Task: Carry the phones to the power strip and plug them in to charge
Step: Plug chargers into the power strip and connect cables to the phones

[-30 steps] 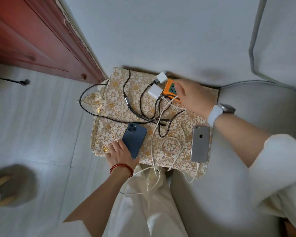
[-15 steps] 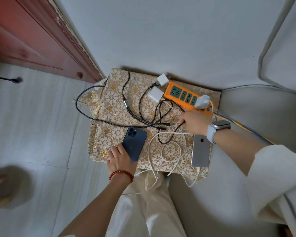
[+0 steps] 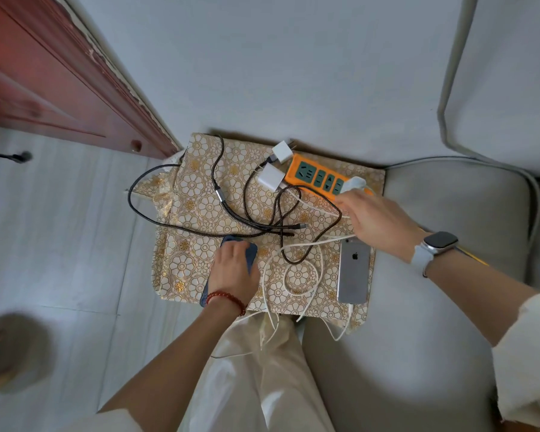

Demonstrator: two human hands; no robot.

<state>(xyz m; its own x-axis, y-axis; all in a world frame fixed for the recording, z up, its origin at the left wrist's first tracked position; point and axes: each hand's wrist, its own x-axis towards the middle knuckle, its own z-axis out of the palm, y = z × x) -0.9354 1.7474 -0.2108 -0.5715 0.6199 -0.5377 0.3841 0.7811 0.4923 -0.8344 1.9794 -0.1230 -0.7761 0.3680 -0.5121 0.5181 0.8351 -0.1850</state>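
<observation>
A dark blue phone (image 3: 252,254) lies face down on the front left of a gold flower-patterned cloth (image 3: 197,207). My left hand (image 3: 234,271) lies over it, fingers and thumb curled round its edges. A silver phone (image 3: 354,272) lies face down at the cloth's right edge, with a white cable (image 3: 303,272) in its near end. An orange power strip (image 3: 312,176) sits at the back right with a white plug (image 3: 355,183) in its right end. My right hand (image 3: 378,221) reaches that plug, fingers curled at it; the fingertips are hidden.
Two white chargers (image 3: 282,149) (image 3: 272,177) with black braided cables (image 3: 214,185) lie loose left of the strip. A red wooden door (image 3: 60,88) stands at the left, a grey sofa cushion (image 3: 449,213) at the right. A slipper (image 3: 13,350) is on the floor.
My left hand slid from the blue phone's near corner up over its back. My right hand went from the strip down to the white cable, then back up to the white plug.
</observation>
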